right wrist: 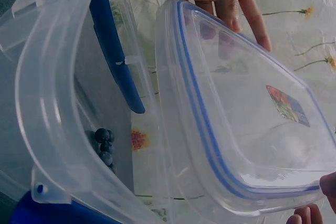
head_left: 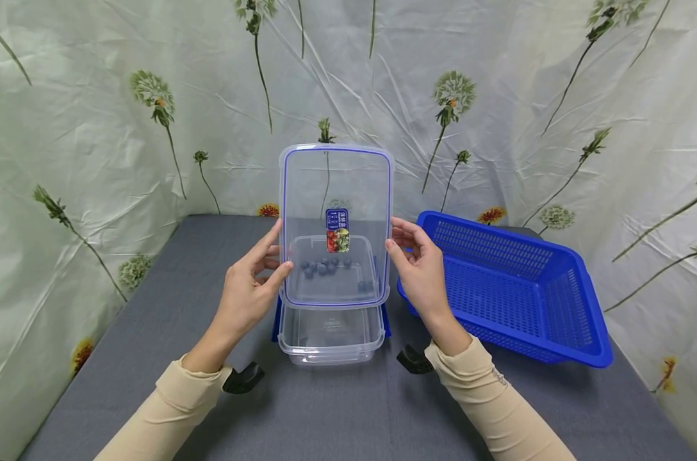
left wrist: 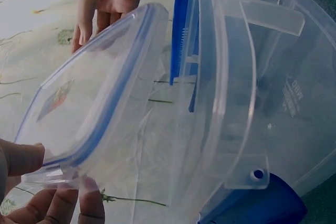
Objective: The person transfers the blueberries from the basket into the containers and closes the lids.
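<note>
While a blue basket (head_left: 516, 288) sits on the grey bench (head_left: 152, 307), the clear container (head_left: 331, 333) holds blueberries (head_left: 325, 266); above it, left hand (head_left: 250, 288) and right hand (head_left: 420, 269) grip the blue-sealed lid (head_left: 335, 192) upright by its edges.

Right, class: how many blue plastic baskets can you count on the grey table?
1. The blue basket sits on the table, right of the clear container; nothing suggests another is hidden.

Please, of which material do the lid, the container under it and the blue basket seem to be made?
Lid: clear glossy plastic, apparently; the backdrop shows through, and a blue strip rims it. Container: likewise clear plastic, blueberries visible inside. Basket: opaque blue plastic, probably moulded, with perforated walls.
</note>
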A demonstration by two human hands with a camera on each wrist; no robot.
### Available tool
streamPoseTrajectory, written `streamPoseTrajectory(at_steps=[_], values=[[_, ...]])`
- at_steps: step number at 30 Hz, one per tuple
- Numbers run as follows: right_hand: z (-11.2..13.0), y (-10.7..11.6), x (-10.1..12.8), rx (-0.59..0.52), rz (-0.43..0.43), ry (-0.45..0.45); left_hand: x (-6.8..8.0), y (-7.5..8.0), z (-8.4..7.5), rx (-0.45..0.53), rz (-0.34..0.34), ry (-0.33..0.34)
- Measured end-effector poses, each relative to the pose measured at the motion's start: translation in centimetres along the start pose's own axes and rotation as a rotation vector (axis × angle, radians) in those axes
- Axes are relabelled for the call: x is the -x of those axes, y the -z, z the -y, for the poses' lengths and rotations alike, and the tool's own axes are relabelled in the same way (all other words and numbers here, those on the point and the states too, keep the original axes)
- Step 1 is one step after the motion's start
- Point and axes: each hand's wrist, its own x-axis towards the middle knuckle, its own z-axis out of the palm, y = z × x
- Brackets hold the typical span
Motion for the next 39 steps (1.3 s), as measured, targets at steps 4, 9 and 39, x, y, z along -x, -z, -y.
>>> streamPoseTrajectory(at_steps=[4,9,39], values=[[-0.2,0.0,0.3,0.046,0.018,-0.016,0.1,0.2,0.1,-0.019,0.031,0.054],[-0.6,-0.1,0.9,0.143,0.073,-0.062,0.4,0.5,0.3,-0.028,0.073,0.108],[-0.4,-1.9,5.2,0.604,0.352,-0.160,2.7,0.2,1.2,-0.297,0.168,0.232]])
